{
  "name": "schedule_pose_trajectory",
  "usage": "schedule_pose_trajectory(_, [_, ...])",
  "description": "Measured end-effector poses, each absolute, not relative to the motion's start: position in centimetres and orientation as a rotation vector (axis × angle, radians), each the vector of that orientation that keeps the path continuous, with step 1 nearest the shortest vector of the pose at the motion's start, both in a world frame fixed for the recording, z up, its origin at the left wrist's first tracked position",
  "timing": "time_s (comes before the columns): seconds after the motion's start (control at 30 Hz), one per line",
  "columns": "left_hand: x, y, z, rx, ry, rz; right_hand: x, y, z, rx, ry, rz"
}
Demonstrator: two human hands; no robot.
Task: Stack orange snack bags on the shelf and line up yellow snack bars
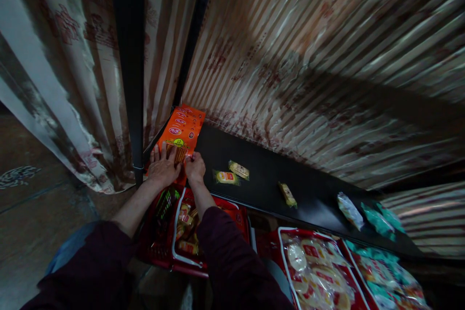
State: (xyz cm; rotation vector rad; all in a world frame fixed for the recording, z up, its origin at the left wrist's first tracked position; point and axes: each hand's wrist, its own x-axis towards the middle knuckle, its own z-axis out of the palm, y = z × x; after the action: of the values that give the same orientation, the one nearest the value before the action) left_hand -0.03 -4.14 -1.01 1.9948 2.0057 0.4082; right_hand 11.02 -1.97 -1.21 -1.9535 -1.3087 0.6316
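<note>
Several orange snack packets [191, 131] stand overlapped in a row at the left end of a black shelf [261, 163]. My left hand [163, 170] lies on the front packet with its fingers stretched out and apart. At that packet's right edge my right hand [195, 168] is closed, its thumb and curled fingers pinching the edge. Right of it on the shelf lie two small wrapped snacks, one with an orange label [225, 177] and a pale yellow one [239, 170].
Farther right on the shelf are another wrapped snack [287, 194], a white packet [350, 210] and green packets [378, 220]. Red baskets below hold wrapped snacks [188, 247] and round packaged items [319, 271]. A black post [131, 72] and a striped curtain [254, 58] border the shelf.
</note>
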Motion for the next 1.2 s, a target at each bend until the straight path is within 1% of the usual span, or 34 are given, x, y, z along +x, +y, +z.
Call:
schedule_pose_trajectory(0.37, [0.1,-3.1,-1.3,2.029,2.021,0.419,10.9,-1.3,-1.1,-1.997,-1.359,0.558])
schedule_pose_trajectory(0.6, [0.3,-2.5,-1.5,2.029,2.045,0.424,10.9,-0.8,-0.7,-2.053,-1.404,0.567])
schedule_pose_trajectory(0.87, [0.8,-3.3,-1.7,2.154,2.088,0.618,10.2,-2.5,-1.5,-1.846,-1.421,0.450])
schedule_pose_trajectory(1.07, [0.8,-3.3,-1.6,2.120,2.028,0.537,10.2,-2.1,-1.6,-1.826,-1.521,0.527])
schedule_pose_trajectory(1.2, [0.9,-3.4,-1.5,2.129,2.012,0.619,11.0,-2.8,-1.7,-1.751,-1.555,0.547])
